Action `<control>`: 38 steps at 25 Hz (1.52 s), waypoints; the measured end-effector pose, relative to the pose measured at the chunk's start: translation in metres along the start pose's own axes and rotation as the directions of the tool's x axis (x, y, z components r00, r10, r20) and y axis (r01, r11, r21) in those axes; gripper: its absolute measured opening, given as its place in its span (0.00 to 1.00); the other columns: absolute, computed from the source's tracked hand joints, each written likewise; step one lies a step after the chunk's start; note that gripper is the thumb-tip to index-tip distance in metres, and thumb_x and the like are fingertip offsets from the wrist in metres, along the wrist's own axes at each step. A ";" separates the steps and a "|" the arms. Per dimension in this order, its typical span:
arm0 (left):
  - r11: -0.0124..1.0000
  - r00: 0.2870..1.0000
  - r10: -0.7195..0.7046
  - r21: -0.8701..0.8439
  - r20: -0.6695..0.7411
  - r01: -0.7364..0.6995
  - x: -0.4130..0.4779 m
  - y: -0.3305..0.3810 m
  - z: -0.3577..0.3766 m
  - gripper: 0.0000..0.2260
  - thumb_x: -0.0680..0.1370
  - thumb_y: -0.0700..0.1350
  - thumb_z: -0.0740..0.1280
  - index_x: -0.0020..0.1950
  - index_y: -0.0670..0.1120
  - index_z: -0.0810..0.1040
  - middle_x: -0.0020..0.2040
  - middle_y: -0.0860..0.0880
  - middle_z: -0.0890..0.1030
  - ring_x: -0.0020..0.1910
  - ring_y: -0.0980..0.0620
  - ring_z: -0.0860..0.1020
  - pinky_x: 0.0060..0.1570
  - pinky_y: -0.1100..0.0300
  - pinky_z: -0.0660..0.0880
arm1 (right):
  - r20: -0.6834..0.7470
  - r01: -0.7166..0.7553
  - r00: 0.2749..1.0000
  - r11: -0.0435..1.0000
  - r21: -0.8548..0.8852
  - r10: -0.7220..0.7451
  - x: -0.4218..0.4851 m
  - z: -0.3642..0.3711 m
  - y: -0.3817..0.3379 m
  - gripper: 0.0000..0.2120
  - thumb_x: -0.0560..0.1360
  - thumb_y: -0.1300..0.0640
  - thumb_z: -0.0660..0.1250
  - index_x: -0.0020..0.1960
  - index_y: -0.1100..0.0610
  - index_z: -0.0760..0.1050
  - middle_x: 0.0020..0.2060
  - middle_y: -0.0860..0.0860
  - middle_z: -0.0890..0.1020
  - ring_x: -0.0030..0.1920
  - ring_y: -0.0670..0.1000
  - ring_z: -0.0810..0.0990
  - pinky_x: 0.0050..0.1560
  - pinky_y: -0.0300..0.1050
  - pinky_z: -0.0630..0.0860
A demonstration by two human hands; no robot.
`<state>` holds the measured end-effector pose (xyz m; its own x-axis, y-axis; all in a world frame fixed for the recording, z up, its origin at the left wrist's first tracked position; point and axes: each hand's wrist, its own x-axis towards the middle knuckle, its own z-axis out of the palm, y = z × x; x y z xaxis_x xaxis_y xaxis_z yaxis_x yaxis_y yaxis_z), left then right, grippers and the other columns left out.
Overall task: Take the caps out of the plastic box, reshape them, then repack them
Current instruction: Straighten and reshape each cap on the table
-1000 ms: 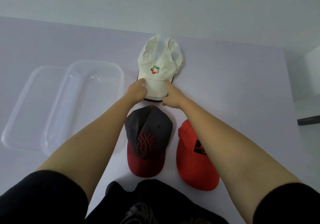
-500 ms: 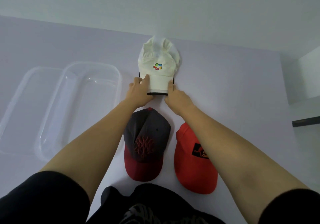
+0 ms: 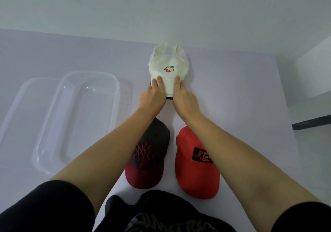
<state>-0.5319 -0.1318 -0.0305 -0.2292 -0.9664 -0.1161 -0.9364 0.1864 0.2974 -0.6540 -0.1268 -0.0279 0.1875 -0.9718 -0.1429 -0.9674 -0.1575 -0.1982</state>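
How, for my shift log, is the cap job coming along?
Done: the plastic box sits empty, all three caps out; the dark cap and red cap look shaped. In hand: left hand and right hand press flat on the brim of the white cap, its crown crumpled. Left: repacking all three.

Plastic box (image 3: pixel 117 95) lies left; far cap (image 3: pixel 168 65) behind left cap (image 3: pixel 152 152) and right cap (image 3: pixel 193 178).

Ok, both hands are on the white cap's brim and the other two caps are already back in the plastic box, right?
No. In the head view the left hand and right hand are on the brim of the white cap, but the grey cap and red cap lie on the table; the plastic box is empty.
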 end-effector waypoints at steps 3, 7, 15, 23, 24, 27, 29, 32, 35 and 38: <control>1.000 0.999 0.010 -0.023 -0.048 -0.011 -0.006 0.007 -0.002 0.21 0.71 0.33 0.54 0.62 0.27 0.71 0.49 0.30 0.81 0.26 0.36 0.78 0.23 0.54 0.71 | -0.016 0.034 0.999 0.998 0.058 -0.034 -0.002 -0.006 0.008 0.29 0.77 0.67 0.53 0.75 0.64 0.46 0.67 0.64 0.69 0.49 0.67 0.78 0.43 0.56 0.72; 0.986 0.985 -0.074 -0.160 -0.155 0.049 -0.011 0.015 0.000 0.24 0.76 0.35 0.57 0.72 0.35 0.61 0.48 0.35 0.80 0.41 0.34 0.77 0.37 0.54 0.61 | -0.097 0.099 0.992 0.975 0.197 -0.081 -0.008 -0.010 0.014 0.32 0.76 0.68 0.56 0.76 0.61 0.48 0.60 0.64 0.75 0.50 0.65 0.77 0.46 0.56 0.71; 0.959 0.975 -0.116 -0.275 -0.190 0.060 -0.010 0.028 -0.003 0.27 0.72 0.29 0.57 0.72 0.36 0.61 0.68 0.37 0.69 0.56 0.36 0.73 0.44 0.51 0.67 | -0.215 0.087 0.976 0.953 0.291 -0.023 -0.016 0.005 0.026 0.31 0.74 0.70 0.57 0.75 0.62 0.53 0.70 0.63 0.67 0.58 0.67 0.75 0.52 0.59 0.76; 0.882 0.978 -0.121 -0.471 -0.171 0.027 -0.013 0.020 -0.002 0.29 0.74 0.30 0.56 0.75 0.42 0.57 0.76 0.40 0.60 0.73 0.39 0.62 0.65 0.50 0.65 | -0.149 -0.033 0.983 0.903 0.429 0.106 -0.017 -0.008 0.028 0.36 0.73 0.70 0.57 0.76 0.59 0.45 0.70 0.61 0.67 0.62 0.62 0.72 0.58 0.53 0.71; 0.831 0.970 -0.174 -0.553 -0.170 0.052 -0.012 0.019 -0.003 0.29 0.75 0.31 0.58 0.75 0.42 0.58 0.74 0.41 0.63 0.71 0.41 0.65 0.66 0.52 0.66 | -0.164 -0.016 0.981 0.894 0.447 0.100 -0.019 -0.008 0.029 0.36 0.73 0.71 0.57 0.76 0.59 0.45 0.68 0.61 0.69 0.61 0.62 0.73 0.57 0.53 0.71; 0.640 0.968 -0.209 -0.768 -0.141 0.026 -0.015 0.025 -0.008 0.24 0.77 0.34 0.57 0.73 0.43 0.61 0.66 0.50 0.70 0.61 0.52 0.72 0.58 0.67 0.69 | -0.179 0.004 0.978 0.840 0.543 0.111 -0.021 -0.009 0.026 0.35 0.74 0.71 0.57 0.76 0.58 0.47 0.60 0.62 0.75 0.55 0.61 0.76 0.55 0.54 0.74; 0.520 0.977 -0.190 -0.854 -0.097 0.016 -0.016 0.031 -0.005 0.21 0.78 0.35 0.56 0.71 0.45 0.64 0.63 0.52 0.72 0.58 0.58 0.73 0.56 0.70 0.67 | -0.193 -0.004 0.967 0.766 0.643 0.167 -0.020 -0.010 0.021 0.34 0.74 0.70 0.58 0.76 0.56 0.49 0.55 0.61 0.78 0.52 0.60 0.77 0.54 0.54 0.75; 0.349 0.988 -0.151 -0.934 0.018 0.070 -0.013 0.031 0.000 0.19 0.78 0.38 0.55 0.69 0.47 0.69 0.65 0.49 0.75 0.64 0.56 0.73 0.65 0.58 0.68 | -0.193 0.007 0.957 0.645 0.764 0.218 -0.019 -0.016 0.014 0.34 0.73 0.69 0.59 0.76 0.54 0.54 0.51 0.59 0.80 0.49 0.56 0.78 0.52 0.49 0.76; 0.423 0.993 -0.114 -0.905 -0.007 0.042 -0.015 0.027 -0.006 0.20 0.80 0.38 0.57 0.72 0.47 0.64 0.69 0.52 0.70 0.67 0.56 0.70 0.67 0.65 0.66 | -0.180 0.010 0.945 0.524 0.852 0.274 -0.021 -0.018 0.021 0.33 0.72 0.69 0.63 0.74 0.54 0.59 0.59 0.55 0.79 0.56 0.53 0.78 0.58 0.46 0.75; 0.591 0.993 -0.063 -0.806 -0.096 -0.041 -0.025 0.029 -0.007 0.24 0.80 0.36 0.57 0.75 0.45 0.56 0.68 0.57 0.65 0.65 0.60 0.66 0.58 0.80 0.61 | -0.211 0.020 0.951 0.636 0.771 0.225 -0.021 -0.014 0.034 0.34 0.72 0.65 0.63 0.75 0.55 0.55 0.66 0.55 0.73 0.63 0.54 0.74 0.63 0.50 0.72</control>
<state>-0.5511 -0.1039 -0.0122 -0.1432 -0.9888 -0.0428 -0.3298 0.0068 0.9440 -0.6927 -0.1142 -0.0179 -0.0754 -0.9969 0.0236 -0.4806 0.0156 -0.8768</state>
